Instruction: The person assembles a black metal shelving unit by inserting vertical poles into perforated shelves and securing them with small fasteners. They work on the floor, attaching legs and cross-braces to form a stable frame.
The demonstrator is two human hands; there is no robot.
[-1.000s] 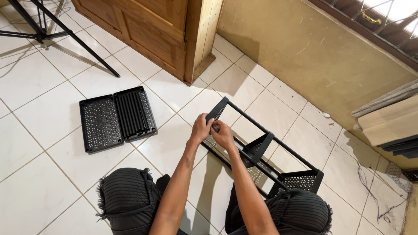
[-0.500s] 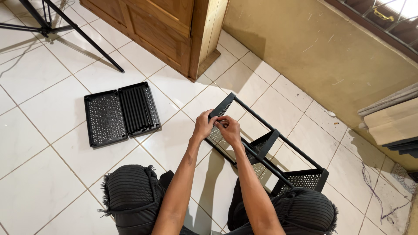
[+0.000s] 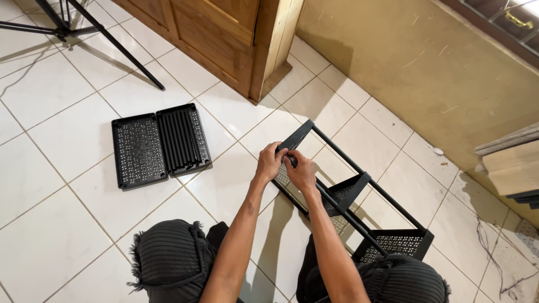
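White tiled floor (image 3: pixel 50 185) — black shelf rack (image 3: pixel 359 196) lying flat, two perforated black trays (image 3: pixel 160 143), tripod legs (image 3: pixel 84 33)

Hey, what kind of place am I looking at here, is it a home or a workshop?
Most likely a room in a home: white tiled floor, a wooden door and a plain yellow wall. Both hands work on a black plastic rack on the floor.

A black plastic shelf rack (image 3: pixel 359 202) lies on its side on the white tiled floor — three perforated trays joined by thin black poles, running diagonally away to the right. Its near end tray sits under both hands, tilted on edge.
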